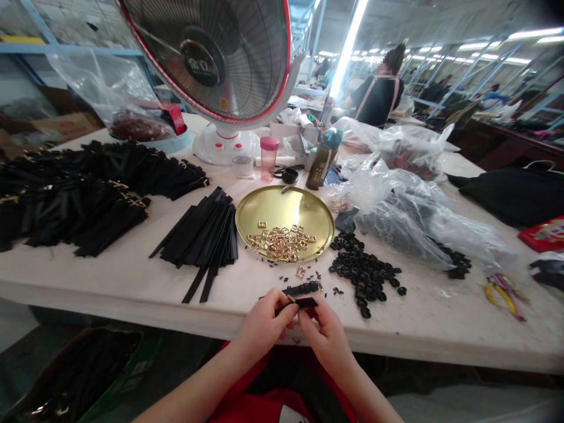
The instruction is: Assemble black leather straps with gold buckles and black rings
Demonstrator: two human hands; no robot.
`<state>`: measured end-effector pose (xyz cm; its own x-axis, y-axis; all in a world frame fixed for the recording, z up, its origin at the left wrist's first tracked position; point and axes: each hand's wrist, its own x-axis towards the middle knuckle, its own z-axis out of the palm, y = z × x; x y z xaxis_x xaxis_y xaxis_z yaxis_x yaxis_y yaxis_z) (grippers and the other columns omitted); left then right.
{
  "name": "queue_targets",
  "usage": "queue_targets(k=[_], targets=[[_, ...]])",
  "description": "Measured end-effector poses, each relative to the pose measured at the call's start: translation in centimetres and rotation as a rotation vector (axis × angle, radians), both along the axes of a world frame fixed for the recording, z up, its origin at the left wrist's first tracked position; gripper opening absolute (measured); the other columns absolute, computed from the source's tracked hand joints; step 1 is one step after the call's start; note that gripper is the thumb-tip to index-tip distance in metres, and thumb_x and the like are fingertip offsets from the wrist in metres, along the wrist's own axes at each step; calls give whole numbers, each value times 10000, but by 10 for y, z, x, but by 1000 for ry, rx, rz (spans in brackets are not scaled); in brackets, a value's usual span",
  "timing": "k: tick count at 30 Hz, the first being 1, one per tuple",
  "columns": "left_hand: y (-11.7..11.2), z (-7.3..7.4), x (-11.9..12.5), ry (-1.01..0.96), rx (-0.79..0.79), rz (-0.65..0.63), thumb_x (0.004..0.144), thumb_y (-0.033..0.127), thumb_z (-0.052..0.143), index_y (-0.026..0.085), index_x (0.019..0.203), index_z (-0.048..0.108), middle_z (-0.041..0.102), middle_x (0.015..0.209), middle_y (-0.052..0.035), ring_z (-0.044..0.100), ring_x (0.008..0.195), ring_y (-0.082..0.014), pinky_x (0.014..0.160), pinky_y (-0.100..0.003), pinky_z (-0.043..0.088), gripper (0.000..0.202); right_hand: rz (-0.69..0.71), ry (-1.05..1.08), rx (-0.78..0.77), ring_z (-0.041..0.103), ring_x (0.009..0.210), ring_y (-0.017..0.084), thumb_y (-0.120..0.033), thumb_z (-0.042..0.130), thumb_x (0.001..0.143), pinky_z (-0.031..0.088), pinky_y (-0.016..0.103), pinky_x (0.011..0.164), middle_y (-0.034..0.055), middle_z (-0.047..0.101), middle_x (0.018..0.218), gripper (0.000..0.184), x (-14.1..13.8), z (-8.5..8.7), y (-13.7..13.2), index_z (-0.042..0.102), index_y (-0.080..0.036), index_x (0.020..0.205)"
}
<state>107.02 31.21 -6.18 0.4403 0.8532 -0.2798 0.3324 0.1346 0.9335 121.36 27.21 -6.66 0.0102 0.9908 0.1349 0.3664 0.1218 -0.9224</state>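
My left hand (275,311) and my right hand (321,322) meet at the front edge of the table, both pinching one black strap (307,302). A bit of metal shows by the left fingertips, too small to make out fully. Just beyond my hands lies another black strap (302,288) with a gold buckle at its right end. Gold buckles (282,242) are heaped in the front half of a round gold tray (282,202). A single buckle (300,272) rests on the table in front of it, among tiny black pieces.
Black straps (205,232) lie left of the tray, with bundles of buckled straps (88,194) farther left. Small black loops (365,273) are piled to the right, near plastic bags (396,200) and yellow-handled pliers (500,296). Behind stand a fan (220,59), a pink cup (268,158) and a bottle (324,158).
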Motion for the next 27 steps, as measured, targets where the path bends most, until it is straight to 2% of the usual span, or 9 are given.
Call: queue_targets(k=[3,5,9,11,13,16,20,23,27], targets=[[1,0,-2,39,129,13,830,350,445,193,1083,462,612,858,-15,555,748,-148,681,-250,405,298,79,-127,30,538,713,144,-189,423,820,435,253,633,34,597,806,149,2,-1,7,563,-193,873],[6,0,-5,66,193,-32,841,299,413,213,1063,517,611,891,-16,545,814,-155,738,-258,388,260,83,-186,27,534,690,143,-200,424,816,430,253,623,30,594,772,140,12,-6,20,561,-190,843],[20,-6,-12,71,74,9,841,334,396,187,931,561,517,625,27,486,617,-130,604,-235,360,238,-185,-306,-58,536,660,156,-312,451,810,435,282,628,40,600,767,203,61,-17,56,554,-172,915],[24,-9,-15,37,21,34,836,361,404,176,896,549,467,584,42,452,581,-119,573,-224,341,242,-314,-489,-63,545,702,169,-316,466,793,430,303,669,52,596,823,208,92,-17,73,563,-171,906],[25,-12,-14,4,-22,33,831,370,409,170,876,538,445,571,49,429,563,-109,560,-218,331,242,-362,-712,-62,550,737,175,-274,458,789,415,305,686,56,588,875,181,116,-13,83,578,-176,882],[22,-13,-11,-17,-77,17,827,372,409,168,884,527,430,554,57,405,535,-101,543,-214,322,242,-326,-988,-82,560,754,174,-238,426,814,395,286,660,56,584,902,189,128,-6,88,596,-185,877],[15,-7,-8,-5,-70,14,822,377,416,169,889,525,430,558,56,412,537,-102,539,-212,327,244,-233,-1247,-128,569,721,179,-287,444,827,358,282,593,63,577,891,199,118,-6,93,607,-200,901],[8,-2,-9,5,-49,19,822,381,419,171,887,527,435,561,54,416,538,-102,540,-210,329,244,-153,-1345,-157,579,726,187,-310,444,831,327,280,568,64,575,874,212,114,-9,100,612,-212,917],[-3,0,-8,11,-1,16,821,381,423,174,883,533,451,562,51,420,534,-101,547,-209,334,242,-105,-1357,-171,588,730,192,-295,445,828,300,275,551,71,578,851,217,118,-9,107,631,-208,900]])
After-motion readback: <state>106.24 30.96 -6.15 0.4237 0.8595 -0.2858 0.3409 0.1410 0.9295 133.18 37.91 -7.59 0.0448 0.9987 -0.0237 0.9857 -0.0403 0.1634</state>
